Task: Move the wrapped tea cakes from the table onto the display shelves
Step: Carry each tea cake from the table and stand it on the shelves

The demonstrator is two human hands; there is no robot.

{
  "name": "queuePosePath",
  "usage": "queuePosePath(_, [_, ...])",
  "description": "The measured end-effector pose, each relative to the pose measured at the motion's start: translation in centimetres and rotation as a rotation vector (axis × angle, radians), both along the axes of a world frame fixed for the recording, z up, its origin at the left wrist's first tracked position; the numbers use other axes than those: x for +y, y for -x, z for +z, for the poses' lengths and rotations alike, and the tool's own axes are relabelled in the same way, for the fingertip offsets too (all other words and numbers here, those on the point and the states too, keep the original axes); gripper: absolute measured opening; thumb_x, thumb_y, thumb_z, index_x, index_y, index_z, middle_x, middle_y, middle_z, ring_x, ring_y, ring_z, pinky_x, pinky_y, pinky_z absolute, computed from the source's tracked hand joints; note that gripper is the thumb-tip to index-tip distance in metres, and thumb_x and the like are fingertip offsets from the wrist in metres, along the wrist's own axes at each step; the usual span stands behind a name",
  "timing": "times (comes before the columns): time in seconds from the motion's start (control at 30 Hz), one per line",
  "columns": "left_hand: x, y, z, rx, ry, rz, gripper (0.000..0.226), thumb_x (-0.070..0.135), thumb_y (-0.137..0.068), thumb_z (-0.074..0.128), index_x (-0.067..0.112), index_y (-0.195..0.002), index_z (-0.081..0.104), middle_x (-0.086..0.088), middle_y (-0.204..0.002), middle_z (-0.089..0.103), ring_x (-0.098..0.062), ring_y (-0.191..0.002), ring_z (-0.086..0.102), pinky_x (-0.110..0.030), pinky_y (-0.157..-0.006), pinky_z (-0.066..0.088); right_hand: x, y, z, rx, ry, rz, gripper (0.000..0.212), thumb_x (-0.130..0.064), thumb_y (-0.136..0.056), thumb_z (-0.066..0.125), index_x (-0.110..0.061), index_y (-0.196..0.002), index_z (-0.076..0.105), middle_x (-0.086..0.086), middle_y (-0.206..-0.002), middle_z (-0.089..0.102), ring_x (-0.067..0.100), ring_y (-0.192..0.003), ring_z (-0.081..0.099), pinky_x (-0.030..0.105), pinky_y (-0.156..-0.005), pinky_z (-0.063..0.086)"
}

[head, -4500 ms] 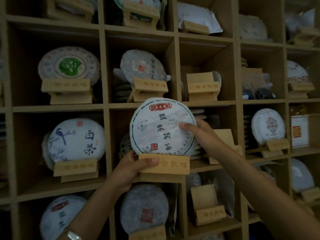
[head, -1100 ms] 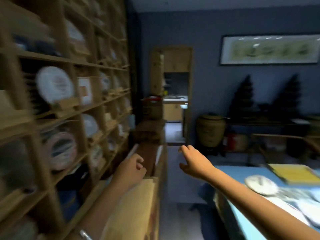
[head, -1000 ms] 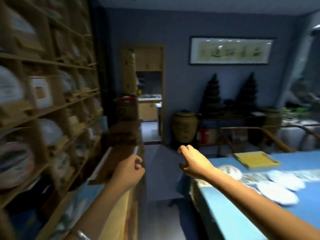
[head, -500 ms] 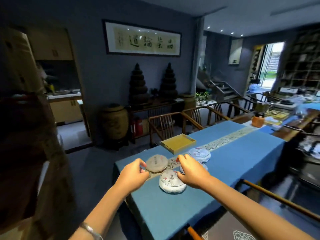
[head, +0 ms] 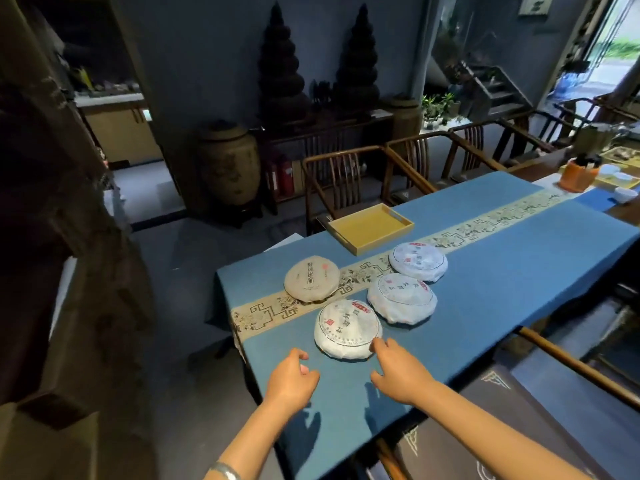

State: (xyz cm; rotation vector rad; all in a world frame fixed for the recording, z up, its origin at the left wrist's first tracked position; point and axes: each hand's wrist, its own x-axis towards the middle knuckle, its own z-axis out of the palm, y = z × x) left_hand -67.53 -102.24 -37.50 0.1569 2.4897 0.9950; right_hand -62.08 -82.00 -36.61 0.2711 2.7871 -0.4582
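Observation:
Several wrapped tea cakes lie on the blue-clothed table [head: 502, 289]. The nearest white cake [head: 347, 329] sits just beyond my hands. Behind it lie a second white cake [head: 401, 302], a third white cake [head: 418, 261] and a tan-wrapped cake [head: 311, 284]. My left hand [head: 289, 381] hovers over the cloth a little left of the nearest cake, fingers loosely curled, holding nothing. My right hand [head: 398, 370] is at that cake's right front edge, its fingertips at the rim, holding nothing. The display shelves are out of view.
A yellow tray [head: 370, 227] sits at the table's far edge. Wooden chairs [head: 349, 178] line the far side, and a chair rail [head: 575, 367] runs along the near right. A large clay jar [head: 228, 168] stands by the wall. An orange holder [head: 580, 173] and cups sit far right.
I have turned from the shelves, where I set a white cake on a stand, to the table. Both empty hands have dropped closer to the nearest white cake.

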Motion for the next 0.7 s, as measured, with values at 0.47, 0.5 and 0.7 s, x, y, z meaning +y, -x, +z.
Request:
queuePosePath(0.47, [5.3,17.6,-10.8,-0.189,-0.063,0.000,0.043,0.033,-0.092,0.060,0.019,-0.130,0.048,-0.006,-0.117,0.064,-0.022,-0.099,0.061,-0.027,-0.077,0.042,2.7,9.8,-12.2,-0.096,0.354,-0.746,0.061,-0.048,-0.095,0.055,-0.004,-0.134,0.037,0.016,-0.129,0.055,0.033,-0.114,0.056,0.035,-0.083,0.044])
queuePosePath(0.5, [5.8,18.8,-11.5,-0.224,-0.062,0.016,0.043,0.033,-0.091,0.061,0.021,-0.130,0.049,-0.005,-0.114,0.064,-0.021,-0.097,0.061,-0.026,-0.074,0.042,2.7,10.5,-12.9,-0.084,0.419,-0.838,0.062,-0.049,-0.093,0.057,-0.004,-0.132,0.038,0.013,-0.124,0.056,0.031,-0.106,0.057,0.034,-0.079,0.041])
queuePosePath(0.7, [8.7,22.4,-15.6,-0.345,-0.143,-0.040,0.065,0.036,-0.085,0.071,0.024,-0.142,0.040,-0.007,-0.131,0.059,-0.028,-0.116,0.058,-0.044,-0.096,0.051,1.8,12.0,-17.7,0.072,0.793,-1.320,0.071,-0.043,-0.090,0.066,-0.011,-0.142,0.030,0.002,-0.120,0.054,0.023,-0.101,0.057,0.032,-0.078,0.043])
